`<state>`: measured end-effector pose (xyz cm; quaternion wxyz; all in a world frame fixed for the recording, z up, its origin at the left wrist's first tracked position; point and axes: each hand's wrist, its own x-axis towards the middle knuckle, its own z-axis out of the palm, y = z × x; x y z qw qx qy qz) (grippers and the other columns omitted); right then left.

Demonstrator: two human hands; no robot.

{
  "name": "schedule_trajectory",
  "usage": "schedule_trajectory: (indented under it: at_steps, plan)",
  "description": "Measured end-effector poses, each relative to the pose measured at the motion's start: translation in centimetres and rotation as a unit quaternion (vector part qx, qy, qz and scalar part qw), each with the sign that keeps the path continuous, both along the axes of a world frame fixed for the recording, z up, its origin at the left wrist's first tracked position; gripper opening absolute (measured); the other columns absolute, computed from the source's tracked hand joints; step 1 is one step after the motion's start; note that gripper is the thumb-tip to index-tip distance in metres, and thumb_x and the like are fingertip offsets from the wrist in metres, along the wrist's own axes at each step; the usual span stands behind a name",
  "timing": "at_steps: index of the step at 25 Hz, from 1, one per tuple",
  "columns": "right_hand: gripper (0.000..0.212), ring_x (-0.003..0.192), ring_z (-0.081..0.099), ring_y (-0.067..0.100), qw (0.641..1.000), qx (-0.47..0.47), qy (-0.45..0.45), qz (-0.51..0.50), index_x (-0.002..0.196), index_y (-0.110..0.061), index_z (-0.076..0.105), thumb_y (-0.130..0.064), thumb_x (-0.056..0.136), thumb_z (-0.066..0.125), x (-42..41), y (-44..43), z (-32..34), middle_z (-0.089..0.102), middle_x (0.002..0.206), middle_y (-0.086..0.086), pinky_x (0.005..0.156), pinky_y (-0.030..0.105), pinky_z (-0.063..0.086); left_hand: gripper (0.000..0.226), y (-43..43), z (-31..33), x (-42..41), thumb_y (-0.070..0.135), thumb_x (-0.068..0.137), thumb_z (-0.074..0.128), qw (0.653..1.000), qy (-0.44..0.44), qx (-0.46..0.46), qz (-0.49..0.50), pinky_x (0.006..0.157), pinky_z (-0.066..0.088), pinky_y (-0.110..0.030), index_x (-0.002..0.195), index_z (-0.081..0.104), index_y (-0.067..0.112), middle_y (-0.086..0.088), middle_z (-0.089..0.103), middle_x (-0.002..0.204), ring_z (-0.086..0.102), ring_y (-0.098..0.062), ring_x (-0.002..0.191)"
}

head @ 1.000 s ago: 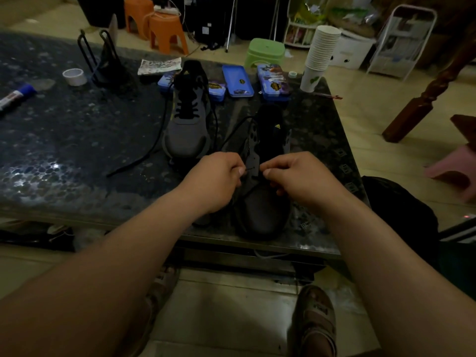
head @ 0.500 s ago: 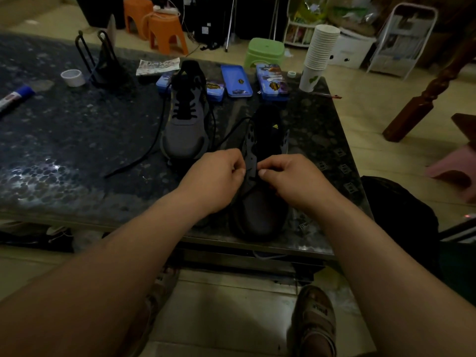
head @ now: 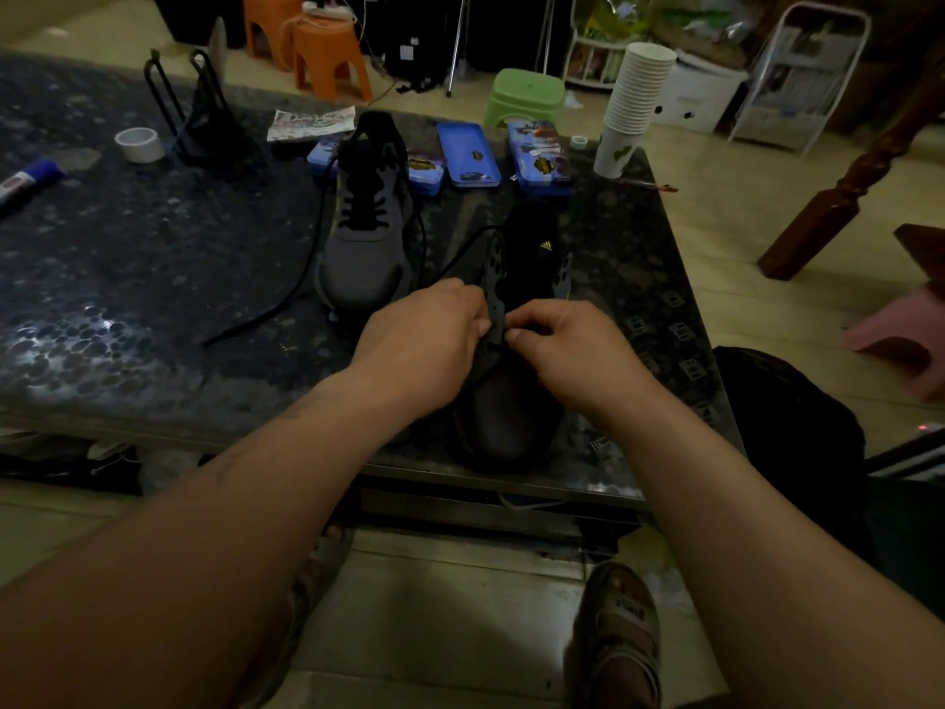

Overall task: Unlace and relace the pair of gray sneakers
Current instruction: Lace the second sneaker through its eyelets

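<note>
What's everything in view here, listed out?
table: one, dark speckled, centre
far sneaker: one, gray, laced, mid-table
near sneaker: one, gray, front edge
loose lace: one, black, trailing left of far sneaker
cases: at least three, blue, behind sneakers
paper cups: one stack, white, far right corner
tape roll: one, white, far left
wire stand: one, black, beside tape roll
orange stools: two, floor beyond table
green stool: one, floor beyond table
left hand: one, gripping near sneaker's eyelet flap
right hand: one, pinching at that flap
</note>
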<state>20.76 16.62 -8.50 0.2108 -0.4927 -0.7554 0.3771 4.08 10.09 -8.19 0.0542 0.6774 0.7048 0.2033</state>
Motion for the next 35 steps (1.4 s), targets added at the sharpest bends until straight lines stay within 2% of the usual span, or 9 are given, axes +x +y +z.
schedule_trajectory:
  at_steps: [7,11,14,18,21,26,29,31,35]
  plan:
    - [0.019,0.090,0.069,0.011,1.000,0.012,-0.026,0.006,0.111,-0.034,0.077,-0.028,0.099,0.064,-0.6,-0.3,0.2,0.074,0.095,-0.014,0.085,0.040,0.059,0.016,0.2,-0.3,0.0,0.037,0.107,0.046,1.000,-0.008,0.008,0.012,0.064,0.036,-0.036,0.099,0.055,0.027,0.007,0.053,0.095,0.053,-0.019,0.083]
    - [0.022,0.098,0.069,0.012,1.000,0.005,-0.024,-0.006,0.119,-0.033,0.075,-0.030,0.099,0.065,-0.6,-0.2,0.2,0.075,0.105,-0.011,0.090,0.039,0.059,0.019,0.5,-0.6,0.0,0.041,0.102,0.055,0.994,-0.097,-0.012,0.043,0.065,0.048,-0.040,0.090,0.052,0.027,0.006,0.061,0.084,0.059,-0.023,0.078]
    - [0.019,0.093,0.069,0.011,0.999,0.015,-0.035,0.007,0.114,-0.032,0.076,-0.031,0.099,0.065,-0.5,0.0,0.0,0.073,0.097,-0.014,0.085,0.037,0.059,0.018,0.8,-0.6,-0.4,0.039,0.101,0.060,0.987,-0.144,-0.042,0.058,0.069,0.052,-0.038,0.089,0.058,0.026,0.005,0.065,0.085,0.062,-0.019,0.080]
    - [0.012,0.084,0.068,0.012,0.999,0.037,-0.040,-0.002,0.105,-0.032,0.076,-0.031,0.099,0.066,-0.9,0.3,-0.1,0.069,0.084,-0.015,0.081,0.040,0.059,0.017,0.8,-0.3,-0.9,0.029,0.104,0.056,0.957,-0.271,-0.095,0.046,0.061,0.047,-0.029,0.090,0.064,0.024,0.004,0.072,0.082,0.063,-0.014,0.070]
    - [0.011,0.083,0.067,0.013,0.998,0.038,-0.041,-0.003,0.104,-0.032,0.076,-0.031,0.099,0.066,-1.0,0.4,-0.2,0.067,0.079,-0.015,0.078,0.037,0.058,0.016,0.6,-0.3,-1.0,0.030,0.104,0.060,0.944,-0.309,-0.092,0.070,0.057,0.048,-0.031,0.089,0.064,0.023,0.002,0.073,0.076,0.061,-0.016,0.063]
    - [0.011,0.078,0.064,0.011,0.997,0.050,-0.052,0.011,0.102,-0.032,0.076,-0.031,0.099,0.065,-1.1,0.3,-0.3,0.064,0.075,-0.015,0.071,0.032,0.052,0.014,0.7,-0.2,0.0,0.028,0.102,0.062,0.961,-0.263,-0.074,0.050,0.062,0.051,-0.030,0.089,0.063,0.023,0.000,0.071,0.080,0.065,-0.017,0.070]
    - [0.008,0.068,0.060,0.010,0.997,0.049,-0.052,0.002,0.096,-0.031,0.073,-0.031,0.099,0.066,-1.2,0.3,-0.3,0.063,0.070,-0.011,0.065,0.032,0.050,0.015,0.7,-0.2,0.0,0.029,0.103,0.061,0.954,-0.284,-0.072,0.069,0.059,0.050,-0.030,0.092,0.063,0.018,-0.001,0.070,0.077,0.063,-0.015,0.064]
    - [0.009,0.070,0.060,0.013,0.998,0.047,-0.046,-0.006,0.094,-0.029,0.070,-0.030,0.099,0.064,-1.5,0.2,-0.4,0.062,0.071,-0.010,0.066,0.033,0.049,0.016,0.6,-0.3,0.0,0.029,0.103,0.061,0.942,-0.317,-0.081,0.076,0.056,0.049,-0.029,0.094,0.062,0.016,-0.004,0.071,0.077,0.062,-0.015,0.060]
    - [0.011,0.080,0.065,0.019,0.996,0.065,-0.064,-0.009,0.094,-0.028,0.064,-0.030,0.102,0.057,-1.7,-0.4,-0.2,0.064,0.081,-0.007,0.069,0.037,0.054,0.021,0.3,-0.5,0.2,0.037,0.096,0.067,0.954,-0.284,-0.090,0.043,0.064,0.049,-0.033,0.101,0.056,0.020,-0.003,0.066,0.083,0.061,-0.017,0.070]
